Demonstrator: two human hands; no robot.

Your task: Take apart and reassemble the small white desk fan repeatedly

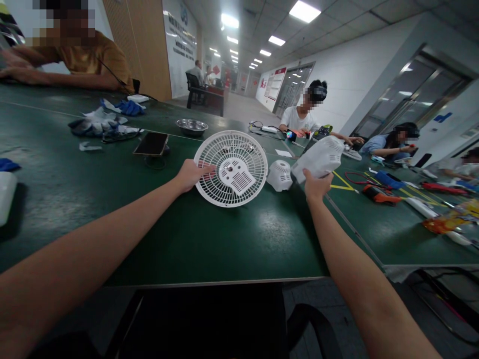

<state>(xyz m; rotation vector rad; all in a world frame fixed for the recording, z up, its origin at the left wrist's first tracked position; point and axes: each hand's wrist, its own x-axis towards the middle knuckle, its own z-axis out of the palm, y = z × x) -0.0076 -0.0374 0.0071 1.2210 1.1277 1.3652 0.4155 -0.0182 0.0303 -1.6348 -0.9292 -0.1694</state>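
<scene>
My left hand (190, 174) is closed on the left rim of a round white fan grille (239, 174), thumb in front and fingers partly seen through the bars. The grille is tilted up over the green table (224, 249), its slotted centre plate facing me. To the right, my right hand (318, 185) grips a white plastic fan housing (322, 153) from below, with the housing slanted and raised off the table. Between the two sits a smaller vented white plastic cover (280, 175) on the tabletop, close to the grille's right edge.
Behind the grille lies a metal bowl (191, 126). A dark flat panel (151, 144) and crumpled blue-and-white gloves (99, 122) are at left. Tools, including an orange-and-black one (381, 195), and a clear orange-yellow package (451, 218) lie right. Several people sit around the table.
</scene>
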